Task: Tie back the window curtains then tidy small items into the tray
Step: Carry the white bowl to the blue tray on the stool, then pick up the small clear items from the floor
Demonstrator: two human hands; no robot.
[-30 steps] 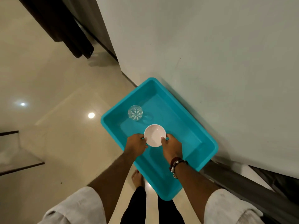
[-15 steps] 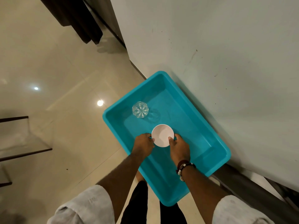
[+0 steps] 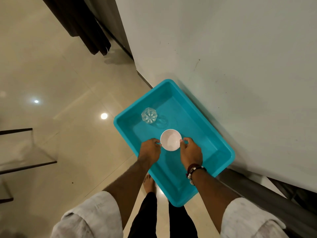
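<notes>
Seen from above, a clear glass point(image 3: 149, 115) stands upright at the far left of a turquoise tray point(image 3: 221, 143) overhanging a white worktop point(image 3: 240, 66). Nearer, the left hand point(image 3: 150, 150) pinches the left rim of a small white bowl point(image 3: 171, 139), and the right hand point(image 3: 191, 152) pinches its right rim, fingers curled, forearms reaching forward. The bowl looks about to be set down; lowering it level and releasing both sides together, clear of the glass, would be safest.
</notes>
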